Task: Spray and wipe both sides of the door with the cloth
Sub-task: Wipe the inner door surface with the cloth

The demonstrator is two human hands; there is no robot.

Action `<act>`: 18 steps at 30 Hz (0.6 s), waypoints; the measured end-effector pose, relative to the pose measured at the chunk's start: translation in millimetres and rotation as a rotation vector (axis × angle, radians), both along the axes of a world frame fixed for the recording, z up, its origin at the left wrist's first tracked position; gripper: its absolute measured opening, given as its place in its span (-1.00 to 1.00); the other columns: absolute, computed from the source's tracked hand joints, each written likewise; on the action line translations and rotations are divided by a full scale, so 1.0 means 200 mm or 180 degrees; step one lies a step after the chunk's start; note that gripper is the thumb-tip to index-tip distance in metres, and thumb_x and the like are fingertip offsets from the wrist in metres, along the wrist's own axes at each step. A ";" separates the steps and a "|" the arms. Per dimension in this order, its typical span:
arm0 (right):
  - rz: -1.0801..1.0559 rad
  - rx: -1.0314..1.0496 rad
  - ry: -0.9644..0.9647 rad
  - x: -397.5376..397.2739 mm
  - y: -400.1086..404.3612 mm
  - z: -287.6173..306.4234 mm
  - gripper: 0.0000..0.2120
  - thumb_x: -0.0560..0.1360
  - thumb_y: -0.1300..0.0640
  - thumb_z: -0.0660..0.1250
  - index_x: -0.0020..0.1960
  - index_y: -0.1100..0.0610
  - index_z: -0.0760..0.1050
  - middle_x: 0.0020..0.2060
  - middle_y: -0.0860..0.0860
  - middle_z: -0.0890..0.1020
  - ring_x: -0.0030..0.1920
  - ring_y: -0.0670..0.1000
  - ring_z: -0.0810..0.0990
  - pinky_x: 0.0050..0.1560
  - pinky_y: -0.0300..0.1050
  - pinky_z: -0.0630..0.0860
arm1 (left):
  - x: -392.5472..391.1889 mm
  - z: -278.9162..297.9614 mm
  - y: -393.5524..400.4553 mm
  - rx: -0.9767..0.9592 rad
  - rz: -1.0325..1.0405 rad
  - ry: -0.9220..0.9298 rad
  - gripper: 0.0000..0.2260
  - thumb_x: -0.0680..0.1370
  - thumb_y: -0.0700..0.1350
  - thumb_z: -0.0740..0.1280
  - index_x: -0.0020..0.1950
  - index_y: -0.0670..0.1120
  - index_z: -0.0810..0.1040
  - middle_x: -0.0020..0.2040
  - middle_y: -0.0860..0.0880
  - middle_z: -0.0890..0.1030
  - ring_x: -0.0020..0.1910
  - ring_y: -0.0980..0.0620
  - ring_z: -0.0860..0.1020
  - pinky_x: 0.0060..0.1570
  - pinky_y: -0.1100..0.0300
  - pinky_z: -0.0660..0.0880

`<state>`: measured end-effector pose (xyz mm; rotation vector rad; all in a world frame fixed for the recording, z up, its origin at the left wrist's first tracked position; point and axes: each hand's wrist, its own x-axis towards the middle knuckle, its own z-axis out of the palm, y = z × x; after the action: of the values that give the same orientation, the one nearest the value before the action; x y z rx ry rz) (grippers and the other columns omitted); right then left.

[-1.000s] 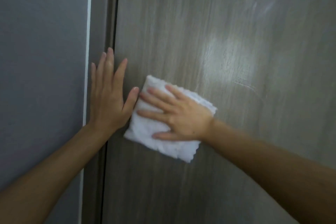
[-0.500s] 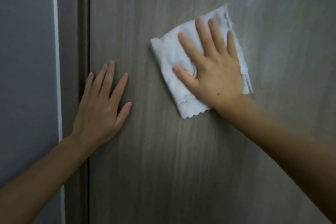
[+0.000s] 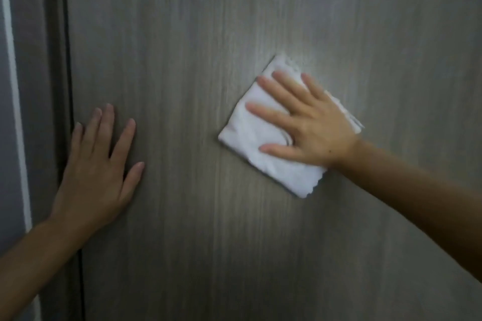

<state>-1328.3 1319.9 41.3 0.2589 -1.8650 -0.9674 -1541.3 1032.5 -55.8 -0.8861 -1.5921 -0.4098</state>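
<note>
- Door (image 3: 260,21): grey-brown wood-grain face, grain running vertically, fills most of the view; a pale sheen shows near the middle right.
- Door's left edge: a dark vertical gap against the door frame (image 3: 50,60); a white strip and grey wall (image 3: 5,138) lie further left.
- White cloth (image 3: 250,138): folded, roughly square, turned like a diamond, flat on the door right of centre; scalloped edge along its lower right.
- Right hand (image 3: 310,133): flat on the cloth, fingers spread, pressing it to the door.
- Left hand (image 3: 96,172): palm flat on the door by its left edge, fingers pointing up, well apart from the cloth.
</note>
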 end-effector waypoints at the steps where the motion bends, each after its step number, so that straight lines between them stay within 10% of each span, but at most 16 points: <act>1: -0.0049 -0.0256 0.0243 0.03 0.03 0.07 -0.36 0.58 -0.33 0.08 0.55 -0.02 0.23 0.54 0.17 0.21 0.55 0.21 0.12 0.51 0.23 0.02 | 0.00 0.00 0.00 -0.0008 0.0014 -0.0003 -0.37 0.65 0.18 -0.11 0.49 -0.28 0.21 0.51 -0.38 0.11 0.53 -0.27 0.04 0.51 0.04 -0.24; 7: -0.0003 -0.1784 0.1487 -0.04 -0.05 0.26 -0.37 0.58 -0.31 0.05 0.58 -0.05 0.15 0.58 0.09 0.11 0.58 0.17 0.00 0.52 0.22 -0.08 | 0.00 0.00 0.00 -0.0006 0.0061 0.0073 -0.40 0.65 0.15 -0.09 0.50 -0.28 0.20 0.52 -0.36 0.09 0.51 -0.31 0.06 0.50 0.02 -0.22; 18: 0.0129 -0.0992 0.0764 -0.25 -0.33 -0.04 -0.31 0.55 -0.35 0.09 0.55 0.01 0.24 0.55 0.16 0.19 0.56 0.22 0.09 0.50 0.26 -0.06 | -0.01 -0.01 0.01 0.0039 0.0021 0.0044 -0.38 0.64 0.17 -0.11 0.49 -0.27 0.20 0.52 -0.34 0.08 0.55 -0.12 -0.08 0.50 0.00 -0.20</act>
<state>-1379.1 1254.0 33.8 -0.0078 -1.7503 -0.6370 -1542.7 1033.8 -57.0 -0.8725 -1.5781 -0.4075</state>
